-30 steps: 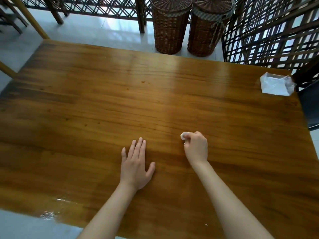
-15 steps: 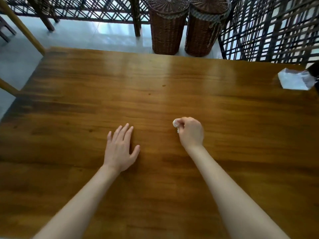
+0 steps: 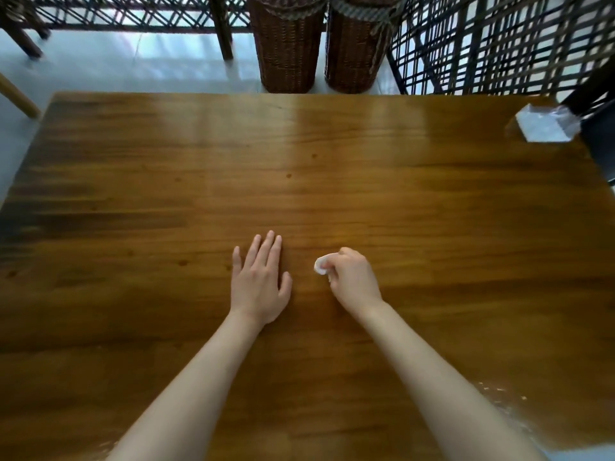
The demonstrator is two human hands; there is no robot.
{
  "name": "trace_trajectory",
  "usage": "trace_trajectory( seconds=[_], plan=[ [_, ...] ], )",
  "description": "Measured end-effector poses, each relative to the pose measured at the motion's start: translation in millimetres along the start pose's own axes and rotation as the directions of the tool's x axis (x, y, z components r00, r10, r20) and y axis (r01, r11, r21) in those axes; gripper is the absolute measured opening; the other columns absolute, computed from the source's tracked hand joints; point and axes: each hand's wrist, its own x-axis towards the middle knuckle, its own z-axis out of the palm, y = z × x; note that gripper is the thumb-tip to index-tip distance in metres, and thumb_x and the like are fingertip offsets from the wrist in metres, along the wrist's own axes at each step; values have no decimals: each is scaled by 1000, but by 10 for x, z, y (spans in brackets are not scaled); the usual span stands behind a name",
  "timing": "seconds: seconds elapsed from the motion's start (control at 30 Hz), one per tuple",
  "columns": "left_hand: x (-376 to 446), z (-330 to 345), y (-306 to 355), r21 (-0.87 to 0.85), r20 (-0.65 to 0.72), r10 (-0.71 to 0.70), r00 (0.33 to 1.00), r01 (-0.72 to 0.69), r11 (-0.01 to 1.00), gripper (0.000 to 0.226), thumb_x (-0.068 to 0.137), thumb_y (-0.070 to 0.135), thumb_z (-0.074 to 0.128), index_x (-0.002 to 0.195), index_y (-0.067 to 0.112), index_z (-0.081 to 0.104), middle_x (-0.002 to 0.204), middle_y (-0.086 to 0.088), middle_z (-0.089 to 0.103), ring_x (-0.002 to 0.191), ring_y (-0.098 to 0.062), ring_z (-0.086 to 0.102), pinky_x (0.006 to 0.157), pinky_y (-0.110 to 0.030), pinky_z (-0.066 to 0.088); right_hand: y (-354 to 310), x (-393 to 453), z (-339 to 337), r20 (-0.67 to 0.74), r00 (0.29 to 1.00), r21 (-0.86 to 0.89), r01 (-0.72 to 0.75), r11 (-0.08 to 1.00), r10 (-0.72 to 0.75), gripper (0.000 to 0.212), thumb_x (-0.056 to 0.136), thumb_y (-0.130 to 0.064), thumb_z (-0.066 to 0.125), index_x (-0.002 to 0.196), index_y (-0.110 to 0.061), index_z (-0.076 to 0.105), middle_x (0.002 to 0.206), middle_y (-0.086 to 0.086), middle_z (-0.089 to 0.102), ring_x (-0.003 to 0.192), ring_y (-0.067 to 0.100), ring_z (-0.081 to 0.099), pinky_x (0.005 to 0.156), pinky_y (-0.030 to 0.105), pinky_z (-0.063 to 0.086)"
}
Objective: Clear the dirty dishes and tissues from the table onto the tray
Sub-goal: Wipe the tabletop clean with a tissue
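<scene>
Reading from the left across the wooden surface:

Left hand: palm down, flat on the wood, fingers straight and close together, holding nothing.

Wad of tissue: small, white, crumpled to a rough ball with no clear long axis. It sits at the left-hand tip of the right fist, between the two hands, low over the wood; contact with the wood cannot be told.

Right hand: curled, thumb and fingertips pinching the wad, knuckles up.

Packet of tissues: clear wrapper, white contents, far right corner of the surface, well apart from both hands; the right hand is the nearer.

Tray: not in view. No dishes in view.

Judgement: the wad is already in the right hand, so the next move turns on finding the tray; its direction cannot be told.
</scene>
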Motion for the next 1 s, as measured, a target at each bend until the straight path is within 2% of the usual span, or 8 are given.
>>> trace_trajectory(
  seconds=[0.13, 0.3, 0.4, 0.57, 0.67, 0.8, 0.9, 1.0],
  plan=[
    [11, -27, 10, -67, -3, -10, 1000, 10, 998, 64, 88, 40, 30, 148, 17, 28, 155, -1, 26, 144, -21, 18, 116, -46, 5, 46, -11, -54, -135, 973, 68, -180, 981, 187, 31, 88, 4, 49, 100, -13, 72, 92, 6, 61, 92, 22, 57, 86, 33, 47],
    [16, -177, -147, -171, -11, -8, 1000, 6, 985, 57, 92, 30, 41, 147, 25, 27, 154, 3, 26, 144, -17, 17, 114, -44, -4, -170, -371, 127, -59, 996, 95, -67, 993, 73, 21, 89, -2, 56, 98, -10, 73, 85, 4, 62, 82, 17, 59, 71, 22, 47],
    [-299, -301, -543, -173, -52, -82, 995, 72, 982, 60, 90, 24, 49, 146, 26, 28, 155, 1, 24, 144, -19, 15, 113, -47, -3, -151, -462, 113, -140, 984, 143, -87, 986, 107, 23, 86, 2, 57, 95, -10, 74, 79, -4, 55, 75, 12, 55, 67, 21, 46],
    [-1001, -267, -883, -148, -1, -232, 973, 229, 962, 60, 90, 28, 53, 145, 15, 33, 154, -6, 27, 144, -23, 16, 115, -52, 6, -466, -498, 268, -145, 988, 121, -37, 992, 54, 21, 87, 0, 58, 96, -11, 73, 87, 3, 64, 86, 17, 59, 71, 27, 52],
    [-1150, -213, -850, -115, 35, -242, 970, 244, 963, 66, 86, 40, 39, 146, 14, 30, 154, -6, 25, 144, -22, 14, 114, -47, 2, -614, -350, 345, -192, 976, 141, -78, 987, 104, 24, 87, 1, 56, 95, -13, 74, 90, 5, 65, 87, 22, 59, 75, 34, 53],
    [-1158, -144, -869, -91, 23, -245, 969, 246, 965, 67, 86, 43, 34, 147, 16, 29, 155, -3, 24, 145, -20, 13, 114, -46, 3, -774, -191, 440, -129, 976, 143, -156, 977, 174, 32, 89, 3, 50, 100, -16, 73, 94, 7, 62, 90, 25, 58, 81, 37, 51],
    [-1156, -111, -892, -88, 4, -252, 968, 252, 964, 64, 86, 42, 35, 146, 17, 32, 153, -3, 28, 144, -21, 17, 113, -47, 4, -874, -377, 599, -36, 999, 123, -16, 992, 20, 31, 90, 1, 52, 103, -18, 72, 99, 4, 64, 96, 18, 58, 90, 29, 47],
    [-1145, -92, -899, -86, -24, -255, 967, 252, 964, 62, 86, 39, 38, 143, 16, 36, 151, -5, 33, 142, -23, 23, 112, -50, 9, -915, -639, 663, 75, 986, 136, 138, 981, -149, 32, 87, 4, 52, 99, -17, 73, 98, 3, 64, 95, 18, 59, 88, 27, 46]
  ],
)
